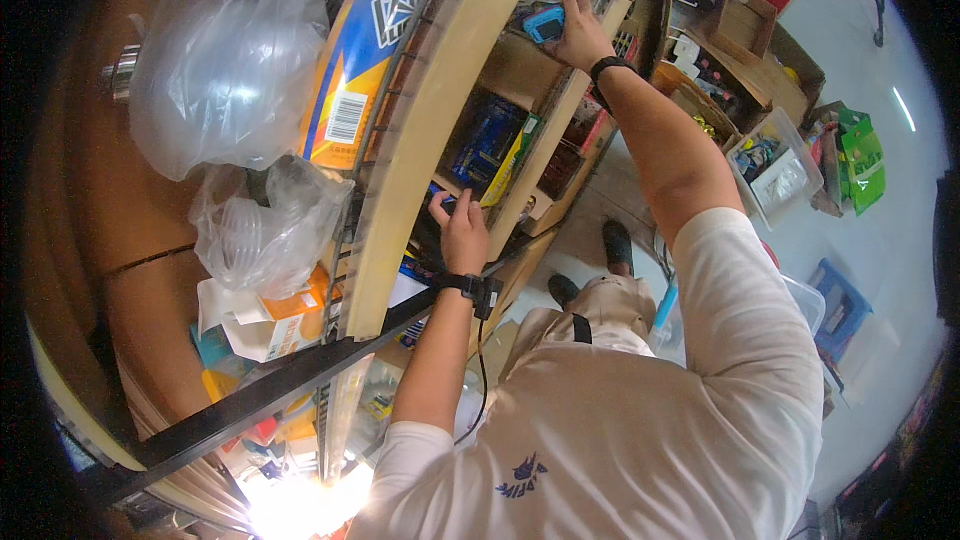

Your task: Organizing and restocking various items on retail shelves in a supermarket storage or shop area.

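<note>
My right hand (pixel 585 34) reaches into an upper compartment of the shelf unit. Its fingers and thumb close around the right side of a small blue item (pixel 544 24) with a dark screen-like panel. My left hand (pixel 463 236) is lower down, fingers apart, at the front of another compartment. Near its fingertips are dark blue packages (pixel 491 135) and a yellow and green box edge (pixel 511 161). Part of a small blue object (pixel 442 197) shows beside the left index finger; whether they touch is unclear.
A pale shelf edge (pixel 442 105) runs along my left, with a black metal bar (pixel 300 390) crossing it. Clear plastic bags (pixel 225 82) and a blue and orange package (pixel 375 52) sit above. Cardboard boxes (pixel 742 30) and a clear bin (pixel 776 165) stand on the floor.
</note>
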Demonstrator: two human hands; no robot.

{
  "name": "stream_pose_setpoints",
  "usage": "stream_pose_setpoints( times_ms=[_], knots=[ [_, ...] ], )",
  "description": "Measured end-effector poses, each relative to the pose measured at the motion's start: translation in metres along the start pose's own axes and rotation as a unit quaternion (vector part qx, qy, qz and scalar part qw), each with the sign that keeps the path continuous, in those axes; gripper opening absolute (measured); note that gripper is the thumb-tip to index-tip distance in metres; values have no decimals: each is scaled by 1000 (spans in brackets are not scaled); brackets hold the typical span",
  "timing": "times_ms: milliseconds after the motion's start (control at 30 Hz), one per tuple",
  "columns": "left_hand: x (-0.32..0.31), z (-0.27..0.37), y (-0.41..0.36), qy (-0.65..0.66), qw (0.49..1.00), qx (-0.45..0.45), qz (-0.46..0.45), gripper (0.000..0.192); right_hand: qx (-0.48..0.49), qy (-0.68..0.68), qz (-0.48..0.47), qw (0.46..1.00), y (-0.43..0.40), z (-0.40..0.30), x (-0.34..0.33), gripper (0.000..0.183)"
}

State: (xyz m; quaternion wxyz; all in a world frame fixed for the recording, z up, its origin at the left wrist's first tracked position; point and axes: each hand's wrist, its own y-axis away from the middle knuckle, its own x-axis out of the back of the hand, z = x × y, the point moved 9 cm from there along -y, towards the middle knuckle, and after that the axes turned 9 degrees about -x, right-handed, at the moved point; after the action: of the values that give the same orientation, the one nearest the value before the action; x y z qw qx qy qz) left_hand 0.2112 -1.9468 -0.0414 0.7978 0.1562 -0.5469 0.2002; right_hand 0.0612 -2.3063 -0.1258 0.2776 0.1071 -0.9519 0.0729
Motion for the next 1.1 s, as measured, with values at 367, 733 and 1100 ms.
stream_pose_setpoints(
  times_ms=[367,733,1100],
  knots=[
    [6,-12,3,0,999,-31,25,32,-12,-87,4,996,26,-30,23,92],
    [53,43,15,-63,977,-144,141,38,-40,-194,-25,980,92,-42,76,96],
    [100,144,32,83,927,-313,190,45,-41,-216,-51,974,206,-83,155,93]
  ],
)
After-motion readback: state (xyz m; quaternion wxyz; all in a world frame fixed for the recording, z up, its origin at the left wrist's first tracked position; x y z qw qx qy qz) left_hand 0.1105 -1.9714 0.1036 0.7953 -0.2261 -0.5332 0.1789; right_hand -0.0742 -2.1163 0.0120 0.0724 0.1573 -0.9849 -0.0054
